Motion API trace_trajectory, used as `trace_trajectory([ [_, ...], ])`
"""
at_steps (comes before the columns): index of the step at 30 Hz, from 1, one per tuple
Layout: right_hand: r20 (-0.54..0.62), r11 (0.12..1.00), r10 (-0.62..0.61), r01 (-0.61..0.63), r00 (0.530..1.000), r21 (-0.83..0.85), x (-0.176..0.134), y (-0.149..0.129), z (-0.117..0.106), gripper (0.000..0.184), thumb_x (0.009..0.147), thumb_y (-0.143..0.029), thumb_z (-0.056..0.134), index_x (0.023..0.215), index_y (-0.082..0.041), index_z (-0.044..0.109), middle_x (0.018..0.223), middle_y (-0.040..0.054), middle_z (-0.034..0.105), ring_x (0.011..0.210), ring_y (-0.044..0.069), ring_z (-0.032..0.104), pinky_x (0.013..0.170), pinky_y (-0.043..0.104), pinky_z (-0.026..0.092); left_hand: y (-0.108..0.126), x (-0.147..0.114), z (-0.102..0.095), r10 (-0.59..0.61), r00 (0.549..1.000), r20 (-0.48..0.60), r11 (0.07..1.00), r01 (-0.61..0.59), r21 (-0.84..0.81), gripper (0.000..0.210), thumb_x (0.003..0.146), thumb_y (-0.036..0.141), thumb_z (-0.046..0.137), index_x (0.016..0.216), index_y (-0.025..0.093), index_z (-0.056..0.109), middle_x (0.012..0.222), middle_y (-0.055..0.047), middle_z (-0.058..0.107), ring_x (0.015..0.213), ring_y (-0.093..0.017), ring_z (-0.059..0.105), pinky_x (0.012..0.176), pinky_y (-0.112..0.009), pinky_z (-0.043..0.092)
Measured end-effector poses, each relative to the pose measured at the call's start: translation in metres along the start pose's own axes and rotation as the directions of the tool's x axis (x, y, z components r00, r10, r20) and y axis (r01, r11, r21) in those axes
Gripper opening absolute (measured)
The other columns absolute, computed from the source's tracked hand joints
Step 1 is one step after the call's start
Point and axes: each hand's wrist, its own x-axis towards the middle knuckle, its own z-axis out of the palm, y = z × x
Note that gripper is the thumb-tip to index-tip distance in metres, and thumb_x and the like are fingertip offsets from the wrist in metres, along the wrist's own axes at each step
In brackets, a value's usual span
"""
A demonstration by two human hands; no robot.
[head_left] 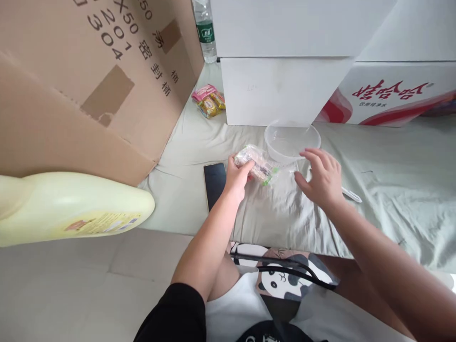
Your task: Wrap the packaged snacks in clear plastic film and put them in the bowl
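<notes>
My left hand [241, 175] is closed on a clear plastic packet [257, 164] with pale pinkish contents and green edges. The thumb lies across its top, and its crinkled end points to the right. Just right of the packet is my right hand [322, 178], its thumb and fingers spread apart with nothing visible between them. Those fingertips are close to the near rim of a clear round plastic bowl [285, 154]; whether they touch it I cannot tell. Partly behind my right wrist lies a white utensil-like piece [352, 194].
A dark phone [215, 185] lies left of my forearm on the pale green cloth [392, 213]. Farther back are snack packets [209, 100], a water bottle [206, 35] and white boxes [281, 90]. A large cardboard box [117, 95] and a pale yellow jug [74, 206] stand at left.
</notes>
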Motion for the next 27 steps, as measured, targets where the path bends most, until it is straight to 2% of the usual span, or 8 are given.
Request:
trace_trajectory([
  [3, 0.201, 0.983, -0.092, 0.121, 0.975, -0.136, 0.036, 0.011, 0.006, 0.034, 0.09, -0.024, 0.05, 0.12, -0.025, 0.066, 0.107, 0.0122, 0.077, 0.123, 0.035, 0.064, 0.113, 0.064, 0.035, 0.011, 0.003, -0.011, -0.033, 0.998, -0.057, 0.997, 0.029, -0.067, 0.043, 0.068, 0.02, 0.073, 0.104, 0.026, 0.05, 0.09, 0.004, 0.061, 0.072, -0.01, 0.059, 0.06, -0.02, 0.043],
  [6, 0.319, 0.954, -0.062, 0.15, 0.946, -0.258, 0.052, 0.035, 0.002, 0.03, 0.089, -0.024, 0.045, 0.101, -0.027, 0.072, 0.094, 0.0114, 0.078, 0.106, 0.034, 0.07, 0.11, 0.066, 0.036, 0.023, 0.002, -0.022, -0.05, 0.998, -0.046, 0.978, 0.039, -0.206, 0.038, 0.069, 0.021, 0.07, 0.1, 0.027, 0.049, 0.092, 0.005, 0.061, 0.076, -0.011, 0.06, 0.062, -0.022, 0.045],
  [10, 0.271, 0.923, -0.018, 0.12, 0.962, -0.365, 0.051, 0.043, -0.017, 0.044, 0.079, -0.022, 0.051, 0.113, -0.039, 0.071, 0.126, 0.0162, 0.071, 0.127, 0.041, 0.06, 0.103, 0.064, 0.04, 0.039, 0.0, -0.04, -0.008, 0.997, -0.079, 0.942, -0.019, -0.336, 0.035, 0.071, 0.02, 0.069, 0.1, 0.027, 0.049, 0.093, 0.003, 0.061, 0.081, -0.013, 0.061, 0.069, -0.023, 0.047],
  [14, 0.225, 0.919, -0.209, 0.27, 0.952, -0.287, 0.059, -0.003, -0.013, 0.054, 0.079, -0.017, 0.05, 0.128, -0.036, 0.064, 0.136, 0.0144, 0.064, 0.136, 0.042, 0.054, 0.107, 0.066, 0.041, 0.051, 0.005, -0.059, 0.018, 0.986, -0.164, 0.891, -0.09, -0.445, 0.033, 0.074, 0.02, 0.068, 0.1, 0.027, 0.048, 0.088, 0.003, 0.06, 0.077, -0.013, 0.061, 0.069, -0.024, 0.048],
  [17, 0.287, 0.916, -0.333, 0.38, 0.898, -0.127, 0.087, -0.057, 0.024, 0.05, 0.082, -0.016, 0.049, 0.128, -0.028, 0.064, 0.134, 0.014, 0.063, 0.134, 0.038, 0.056, 0.108, 0.063, 0.046, 0.057, 0.011, -0.068, -0.004, 0.966, -0.257, 0.826, -0.142, -0.546, 0.033, 0.076, 0.019, 0.064, 0.102, 0.026, 0.047, 0.087, 0.003, 0.062, 0.078, -0.014, 0.064, 0.069, -0.025, 0.05],
  [21, 0.365, 0.902, -0.417, 0.429, 0.832, 0.05, 0.152, -0.122, 0.107, 0.051, 0.084, -0.011, 0.046, 0.128, -0.027, 0.065, 0.143, 0.0131, 0.057, 0.133, 0.032, 0.056, 0.108, 0.053, 0.05, 0.059, 0.016, -0.073, -0.06, 0.96, -0.273, 0.77, -0.129, -0.625, 0.028, 0.079, 0.021, 0.059, 0.104, 0.027, 0.046, 0.096, 0.0, 0.067, 0.085, -0.016, 0.069, 0.071, -0.026, 0.052],
  [24, 0.457, 0.924, -0.355, 0.38, 0.816, 0.039, 0.198, -0.155, 0.17, 0.05, 0.085, -0.012, 0.052, 0.132, -0.027, 0.064, 0.154, 0.0124, 0.048, 0.141, 0.036, 0.049, 0.109, 0.056, 0.049, 0.059, 0.018, -0.077, -0.098, 0.952, -0.289, 0.77, -0.112, -0.628, 0.027, 0.078, 0.021, 0.057, 0.102, 0.026, 0.046, 0.094, 0.0, 0.066, 0.084, -0.017, 0.069, 0.071, -0.027, 0.052],
  [27, 0.495, 0.952, -0.243, 0.303, 0.834, -0.042, 0.235, -0.173, 0.212, 0.051, 0.087, -0.016, 0.061, 0.137, -0.026, 0.061, 0.163, 0.0141, 0.036, 0.148, 0.043, 0.038, 0.115, 0.062, 0.039, 0.061, 0.019, -0.082, -0.145, 0.938, -0.313, 0.732, -0.111, -0.672, 0.028, 0.077, 0.02, 0.058, 0.101, 0.026, 0.047, 0.091, 0.001, 0.065, 0.082, -0.016, 0.068, 0.071, -0.026, 0.052],
])
